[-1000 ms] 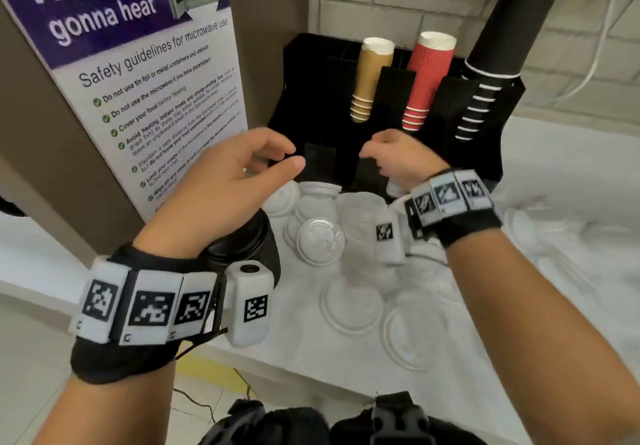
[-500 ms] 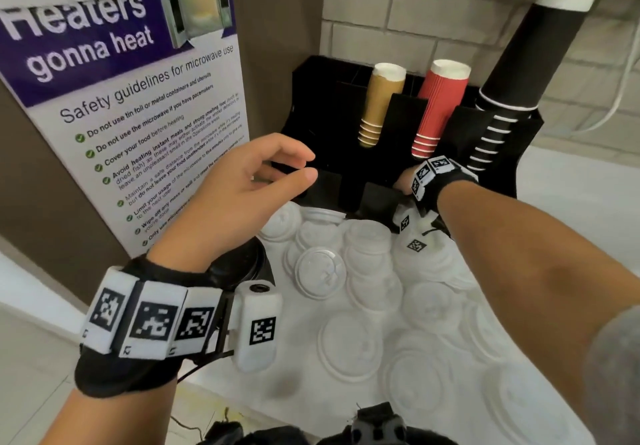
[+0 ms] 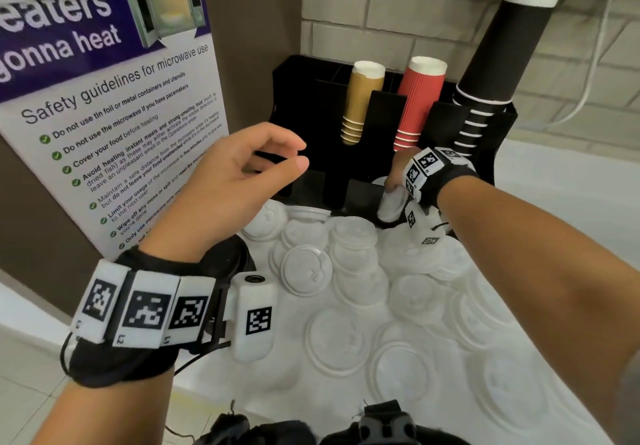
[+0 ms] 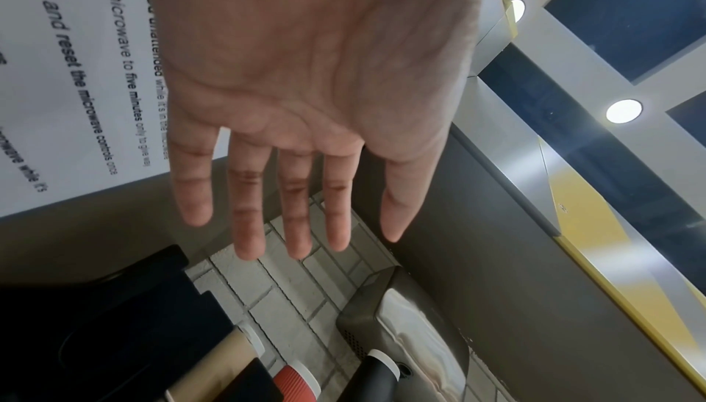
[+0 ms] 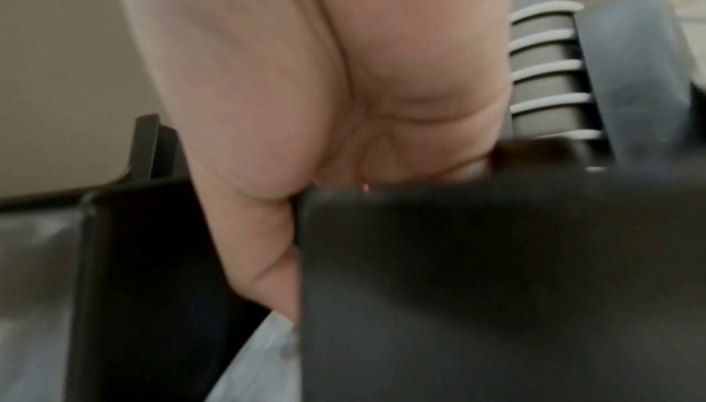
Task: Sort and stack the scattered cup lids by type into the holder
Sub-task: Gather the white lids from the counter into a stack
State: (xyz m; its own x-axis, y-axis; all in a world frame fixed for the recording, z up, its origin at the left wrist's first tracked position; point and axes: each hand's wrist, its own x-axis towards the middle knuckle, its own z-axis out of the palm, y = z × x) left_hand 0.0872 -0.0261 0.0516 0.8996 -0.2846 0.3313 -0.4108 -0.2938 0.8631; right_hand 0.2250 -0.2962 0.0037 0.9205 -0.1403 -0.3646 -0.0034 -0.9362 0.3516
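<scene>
Several white and clear cup lids lie scattered on the white counter, among them a white sip lid (image 3: 306, 270) and flat clear lids (image 3: 337, 340). The black holder (image 3: 301, 98) stands at the back. My right hand (image 3: 393, 186) reaches into its lower right compartment and grips a small stack of white lids (image 3: 389, 207). In the right wrist view the thumb (image 5: 267, 257) lies against a black divider (image 5: 458, 288) with a white lid (image 5: 259, 357) just below; the fingers are hidden. My left hand (image 3: 277, 160) hovers empty above the lids, fingers relaxed and straight (image 4: 248, 227).
Upturned stacks of brown cups (image 3: 360, 105), red cups (image 3: 415, 105) and black cups (image 3: 491, 64) fill the holder's upper slots. A microwave safety poster (image 3: 104, 115) covers the wall at left. The counter's front edge runs close below my left wrist.
My right hand has moved forward from above the lids into the holder's lower compartment with the white lids. The left hand has stayed about where it was, still empty.
</scene>
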